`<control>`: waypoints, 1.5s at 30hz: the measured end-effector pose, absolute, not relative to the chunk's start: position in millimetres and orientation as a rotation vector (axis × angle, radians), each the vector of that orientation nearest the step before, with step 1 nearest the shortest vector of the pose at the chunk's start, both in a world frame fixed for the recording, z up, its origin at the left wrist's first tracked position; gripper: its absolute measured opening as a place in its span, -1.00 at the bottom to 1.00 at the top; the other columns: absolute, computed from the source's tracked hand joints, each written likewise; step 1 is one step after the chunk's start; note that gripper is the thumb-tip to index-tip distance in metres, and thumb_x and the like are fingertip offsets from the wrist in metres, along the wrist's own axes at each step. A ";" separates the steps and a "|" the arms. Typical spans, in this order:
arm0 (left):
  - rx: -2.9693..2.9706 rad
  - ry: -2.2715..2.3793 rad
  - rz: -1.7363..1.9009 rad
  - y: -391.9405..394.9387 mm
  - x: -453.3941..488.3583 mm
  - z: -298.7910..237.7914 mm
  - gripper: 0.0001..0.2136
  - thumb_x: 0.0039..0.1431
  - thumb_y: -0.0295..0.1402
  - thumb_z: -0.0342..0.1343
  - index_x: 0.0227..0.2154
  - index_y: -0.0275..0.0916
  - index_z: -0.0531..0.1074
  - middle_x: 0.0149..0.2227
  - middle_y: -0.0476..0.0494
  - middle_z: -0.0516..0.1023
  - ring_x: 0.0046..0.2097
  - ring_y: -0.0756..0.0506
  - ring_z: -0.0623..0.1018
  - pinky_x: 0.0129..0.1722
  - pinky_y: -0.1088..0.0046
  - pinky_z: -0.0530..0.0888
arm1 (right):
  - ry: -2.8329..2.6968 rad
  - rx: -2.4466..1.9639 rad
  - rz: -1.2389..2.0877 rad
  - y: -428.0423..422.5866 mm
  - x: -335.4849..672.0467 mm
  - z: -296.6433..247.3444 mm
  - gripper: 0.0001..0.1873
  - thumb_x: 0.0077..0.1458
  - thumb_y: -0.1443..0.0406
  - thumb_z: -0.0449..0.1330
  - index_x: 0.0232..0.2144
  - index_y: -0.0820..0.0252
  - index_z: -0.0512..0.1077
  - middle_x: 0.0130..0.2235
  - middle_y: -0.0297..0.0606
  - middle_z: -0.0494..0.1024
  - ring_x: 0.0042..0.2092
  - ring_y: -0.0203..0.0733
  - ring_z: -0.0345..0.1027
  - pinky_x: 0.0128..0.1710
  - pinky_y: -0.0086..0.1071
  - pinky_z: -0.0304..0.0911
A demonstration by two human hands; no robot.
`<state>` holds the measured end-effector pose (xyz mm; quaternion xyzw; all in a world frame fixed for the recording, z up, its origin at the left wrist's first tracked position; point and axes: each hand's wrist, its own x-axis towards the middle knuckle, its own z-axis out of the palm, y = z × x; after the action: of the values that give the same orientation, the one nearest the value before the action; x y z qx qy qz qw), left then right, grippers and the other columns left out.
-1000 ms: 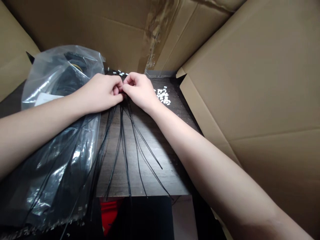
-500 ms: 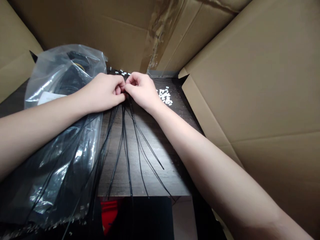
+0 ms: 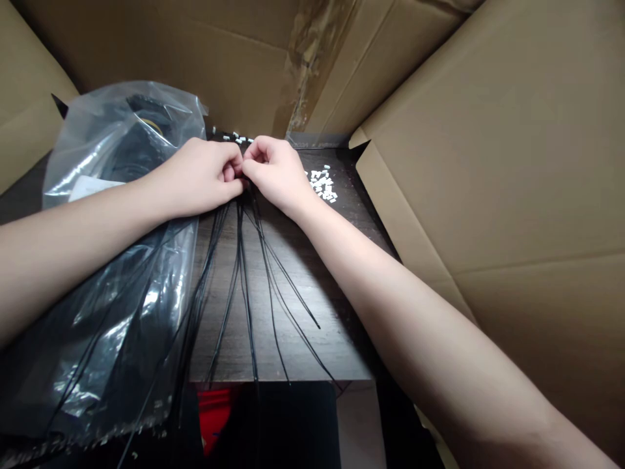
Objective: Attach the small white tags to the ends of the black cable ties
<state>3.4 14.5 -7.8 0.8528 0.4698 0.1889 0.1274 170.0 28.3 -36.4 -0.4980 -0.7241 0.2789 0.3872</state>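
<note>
The left hand (image 3: 195, 179) and the right hand (image 3: 276, 174) were close together, with curled fingers pressed toward each other, and they pinched the top of a bunch of thin black wires (image 3: 239, 273); the fingers hid the exact ends. From there the long, thin wires hung down and spread like a fan over a dark wooden table (image 3: 334, 312), and some lay across a clear plastic bag (image 3: 112, 312) with black things inside. Small white pieces (image 3: 319, 184) lay in a pile right of the hands, and a cardboard box (image 3: 488, 163) stood around the table.
</note>
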 end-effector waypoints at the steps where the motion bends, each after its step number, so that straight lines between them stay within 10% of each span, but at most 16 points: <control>1: 2.487 1.364 0.540 14.7 3.3 -7.7 -0.89 0.04 -0.27 0.12 -0.41 -0.18 0.47 -0.38 -0.08 0.57 -0.04 -0.30 0.60 0.06 0.17 0.51 | -1.842 -1.262 0.708 28.5 170.0 -36.4 -0.92 0.07 0.34 0.15 -0.45 0.18 0.32 -0.40 -0.35 0.37 -0.20 -0.20 0.31 -0.10 -0.30 0.26; 45: 2.439 1.492 0.398 3.4 14.4 7.0 -0.91 0.06 -0.32 0.10 -0.45 -0.24 0.37 -0.36 -0.13 0.56 -0.05 -0.26 0.57 0.09 0.25 0.44 | -1.824 -1.338 0.670 21.3 167.1 -27.2 -0.86 0.07 0.37 0.14 -0.52 0.17 0.29 -0.44 -0.40 0.40 -0.32 -0.28 0.30 -0.11 -0.33 0.25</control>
<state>14.4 3.4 7.0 0.8381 0.5125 0.1369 0.1270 167.1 21.3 -27.2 -0.5242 -0.7148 0.2625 0.3812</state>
